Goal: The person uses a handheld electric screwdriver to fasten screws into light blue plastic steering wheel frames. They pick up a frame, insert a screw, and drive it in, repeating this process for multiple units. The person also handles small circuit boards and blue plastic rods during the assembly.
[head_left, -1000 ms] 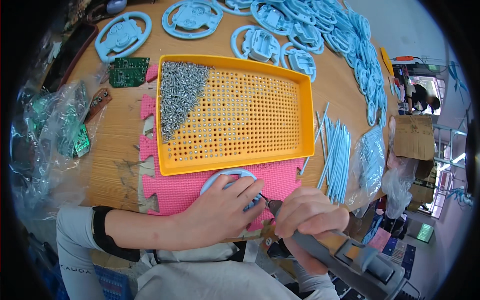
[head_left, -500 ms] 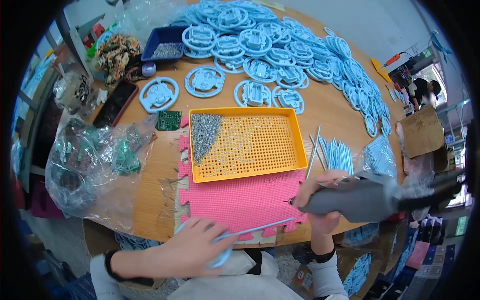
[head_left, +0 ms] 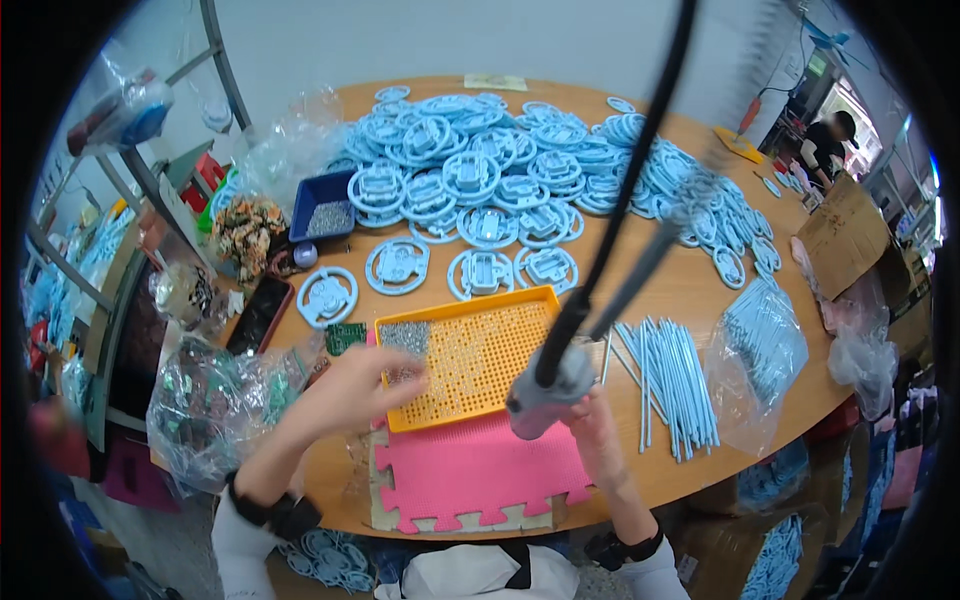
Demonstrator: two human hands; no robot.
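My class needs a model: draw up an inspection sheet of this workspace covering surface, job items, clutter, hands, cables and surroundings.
Surface: wooden table; pink mat near its front edge.
Job items: yellow tray, screws heaped in its far left corner; blue wheels piled beyond; blue rods to the right.
Clutter: phone, circuit board and plastic bag, left of the tray.
Left hand: blurred, at the tray's left side; whether it holds anything cannot be told.
Right hand: grips a grey driver.
Cables: black cable runs up from the driver.
Surroundings: carton at right; another person in the background.
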